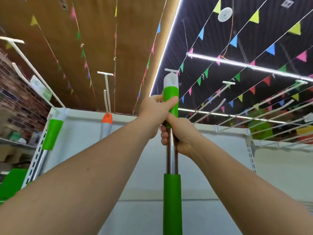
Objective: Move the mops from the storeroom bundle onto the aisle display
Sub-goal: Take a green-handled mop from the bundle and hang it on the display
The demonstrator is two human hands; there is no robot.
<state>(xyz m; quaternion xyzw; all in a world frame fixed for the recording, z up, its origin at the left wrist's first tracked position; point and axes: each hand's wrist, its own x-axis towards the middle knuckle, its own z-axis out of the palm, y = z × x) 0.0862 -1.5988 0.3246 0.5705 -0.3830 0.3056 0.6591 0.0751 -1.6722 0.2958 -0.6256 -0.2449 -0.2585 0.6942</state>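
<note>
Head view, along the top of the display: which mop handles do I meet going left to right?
green-capped mop already hung → orange-tipped mop already hung → green mop in both hands, left hand above, right hand below, its white tip at a hook.

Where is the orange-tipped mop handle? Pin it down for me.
In the head view the orange-tipped mop handle hangs from a white display hook, left of centre, between the hung green mop handle and the left hand.

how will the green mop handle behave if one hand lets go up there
The mop handle looks like a stiff metal tube, so it probably won't bend. Its bare shiny part may slip more than the green grip. Long and upright, it would likely swing or tip.
</note>
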